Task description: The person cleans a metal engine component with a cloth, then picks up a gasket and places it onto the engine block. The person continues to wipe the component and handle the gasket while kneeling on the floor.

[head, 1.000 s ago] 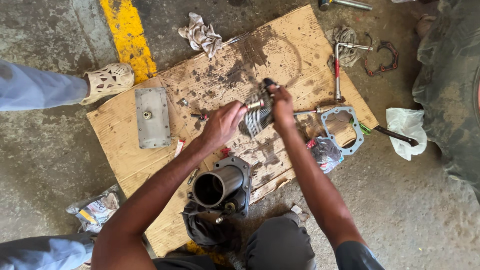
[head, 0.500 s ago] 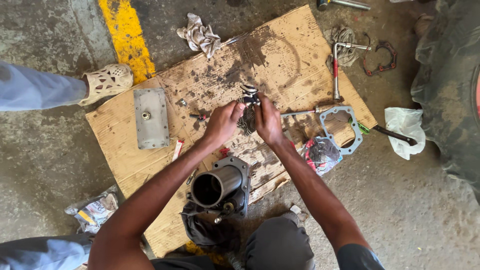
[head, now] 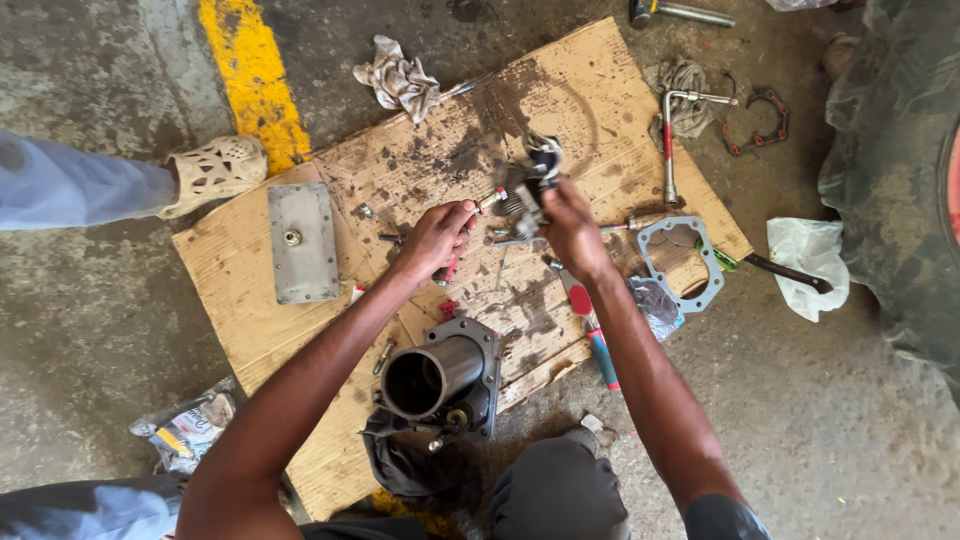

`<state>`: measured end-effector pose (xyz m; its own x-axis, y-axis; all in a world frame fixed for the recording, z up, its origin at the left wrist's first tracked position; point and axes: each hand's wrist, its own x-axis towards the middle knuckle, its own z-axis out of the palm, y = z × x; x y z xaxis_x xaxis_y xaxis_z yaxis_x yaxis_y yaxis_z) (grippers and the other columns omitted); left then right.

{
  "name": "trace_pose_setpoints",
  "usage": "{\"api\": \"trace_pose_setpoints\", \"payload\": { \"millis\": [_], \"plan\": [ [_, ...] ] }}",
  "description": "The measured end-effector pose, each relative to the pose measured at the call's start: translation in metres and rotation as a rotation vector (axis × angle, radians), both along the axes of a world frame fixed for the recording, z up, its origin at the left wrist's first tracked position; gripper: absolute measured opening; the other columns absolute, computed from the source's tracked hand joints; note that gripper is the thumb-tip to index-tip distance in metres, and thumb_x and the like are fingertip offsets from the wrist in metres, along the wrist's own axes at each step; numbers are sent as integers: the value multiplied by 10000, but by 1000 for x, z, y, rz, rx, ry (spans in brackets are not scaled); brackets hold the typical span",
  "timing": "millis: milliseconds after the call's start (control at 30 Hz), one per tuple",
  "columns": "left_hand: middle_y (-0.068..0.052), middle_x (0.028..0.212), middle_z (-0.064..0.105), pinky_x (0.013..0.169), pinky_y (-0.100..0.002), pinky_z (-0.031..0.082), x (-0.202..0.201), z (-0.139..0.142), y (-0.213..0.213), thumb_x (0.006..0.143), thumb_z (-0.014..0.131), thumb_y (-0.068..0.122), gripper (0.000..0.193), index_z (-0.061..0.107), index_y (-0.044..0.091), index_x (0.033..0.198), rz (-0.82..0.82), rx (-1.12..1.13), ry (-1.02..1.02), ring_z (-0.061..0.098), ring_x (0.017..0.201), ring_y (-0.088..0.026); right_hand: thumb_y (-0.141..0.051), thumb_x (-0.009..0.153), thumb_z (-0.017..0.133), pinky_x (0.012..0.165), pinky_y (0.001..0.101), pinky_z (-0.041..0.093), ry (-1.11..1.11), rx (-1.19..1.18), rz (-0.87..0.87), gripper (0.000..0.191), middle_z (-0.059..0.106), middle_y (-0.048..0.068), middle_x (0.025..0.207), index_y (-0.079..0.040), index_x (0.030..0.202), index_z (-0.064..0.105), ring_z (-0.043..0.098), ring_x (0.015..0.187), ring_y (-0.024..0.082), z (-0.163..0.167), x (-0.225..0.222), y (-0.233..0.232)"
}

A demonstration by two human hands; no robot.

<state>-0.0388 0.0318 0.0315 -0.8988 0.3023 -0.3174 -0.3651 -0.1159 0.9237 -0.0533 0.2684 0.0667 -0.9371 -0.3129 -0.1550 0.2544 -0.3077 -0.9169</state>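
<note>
Gripping a greasy grey metal gear assembly [head: 525, 190] at frame centre, right hand [head: 572, 225] and left hand [head: 435, 240], closed on a red-handled tool [head: 447, 270], risk slipping on oil.

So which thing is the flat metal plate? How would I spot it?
Find the big stained cardboard sheet on the concrete floor. Near its left edge, close to a sandalled foot, lies the flat grey plate. It alone is a plain rectangle with one small knob in the middle.

2 rags [head: 400, 78], 2 gaskets [head: 681, 262], 1 cover plate [head: 302, 242], 1 housing [head: 440, 375].
</note>
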Motion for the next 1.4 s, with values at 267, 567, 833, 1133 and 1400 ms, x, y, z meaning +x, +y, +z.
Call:
{"api": "trace_pose_setpoints", "payload": {
  "millis": [267, 567, 833, 1133, 1400],
  "plan": [
    [-24, 654, 599, 401, -258, 368, 9, -5, 15, 1100, 462, 304, 331, 657, 62, 984, -50, -562, 303, 464, 464, -107, -248, 1069, 529, 536, 288, 500, 416, 756, -29, 246, 672, 43, 799, -56, 1107, 678, 581, 609, 118, -8, 3, -33],
    [-135, 784, 639, 372, -288, 488, 14, -36, -1, 1087, 552, 144, 186, 607, -34, 1094, -128, -920, 1036, 533, 521, -159, -255, 1019, 479, 568, 351, 599, -21, 602, -235, 273, 731, 110, 1069, -77, 1155, 636, 718, 755, 135, 5, -29, -30],
    [-167, 883, 669, 482, -268, 576, 5, -45, -15, 1071, 551, 85, 146, 596, -33, 1145, -107, -843, 1201, 614, 632, -166, -199, 1084, 543, 705, 332, 478, 88, 690, 344, 190, 659, 68, 963, -56, 1099, 667, 548, 763, 137, 8, 1, -6],
    [-157, 887, 670, 496, -282, 570, 8, -48, -1, 1101, 578, 128, 156, 590, -27, 1112, -188, -906, 1212, 615, 637, -163, -203, 1033, 538, 567, 376, 482, 92, 769, -26, 254, 703, 122, 855, -14, 1145, 667, 582, 645, 200, -19, -3, -47],
    [-179, 904, 672, 444, -253, 545, 4, -36, -18, 1065, 516, 64, 169, 582, -40, 1179, -97, -820, 1175, 596, 609, -146, -152, 1085, 505, 865, 393, 533, 535, 383, 536, 313, 678, 159, 1163, 42, 1312, 600, 646, 1025, 207, 16, -16, -21]
  ]
}}
